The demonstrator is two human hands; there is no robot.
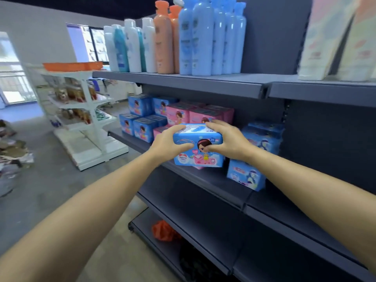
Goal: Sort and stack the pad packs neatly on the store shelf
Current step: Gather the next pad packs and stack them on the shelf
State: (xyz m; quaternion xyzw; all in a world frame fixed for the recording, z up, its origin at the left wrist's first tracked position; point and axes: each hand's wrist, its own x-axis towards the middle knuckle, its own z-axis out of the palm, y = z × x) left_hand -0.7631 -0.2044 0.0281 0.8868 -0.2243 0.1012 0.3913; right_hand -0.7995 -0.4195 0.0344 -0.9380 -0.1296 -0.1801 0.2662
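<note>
Head view: blue pad pack [198,148] (girl cartoon) between gripping left hand [166,143] and right hand [227,141].

Both bare forearms reach forward and upward from the lower corners of the view, drawing together toward the middle. The left hand [168,142] clasps the left end of the blue pad pack [198,148], fingers curled over its top edge and thumb pressed across its front face. The right hand [225,139] mirrors it on the right end, fingers spread along the top, thumb bent onto the front. Both wrists are straight, knuckles upward.
</note>
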